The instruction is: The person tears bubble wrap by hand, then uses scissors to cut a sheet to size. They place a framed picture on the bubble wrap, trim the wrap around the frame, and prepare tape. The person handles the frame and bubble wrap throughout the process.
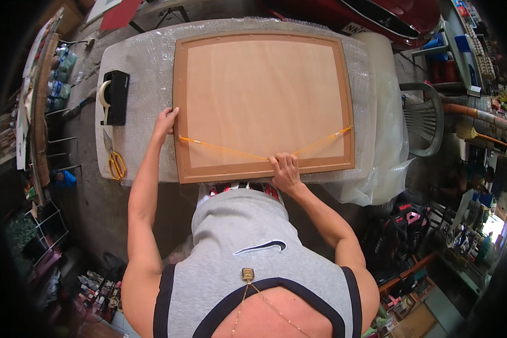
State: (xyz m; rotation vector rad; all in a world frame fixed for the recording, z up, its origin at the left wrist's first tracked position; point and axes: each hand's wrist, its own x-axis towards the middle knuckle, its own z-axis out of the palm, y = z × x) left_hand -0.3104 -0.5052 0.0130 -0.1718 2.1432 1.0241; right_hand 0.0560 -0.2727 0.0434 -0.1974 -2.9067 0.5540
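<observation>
A large framed picture lies back side up, showing a pale wooden backing inside a brown border. An orange cord runs from a fastening on its left side to one on its right, drawn toward me in a shallow V. My left hand is closed on the frame's left edge, its fingertips partly hidden. My right hand is closed over the near edge, where both lengths of the cord meet under its curled fingers. Whether it also grips the frame there, I cannot tell.
Bubble wrap covers the table beneath the frame and hangs off at the right. To the left are a black tape dispenser and yellow-handled scissors. A plastic chair stands right, a red car beyond the table.
</observation>
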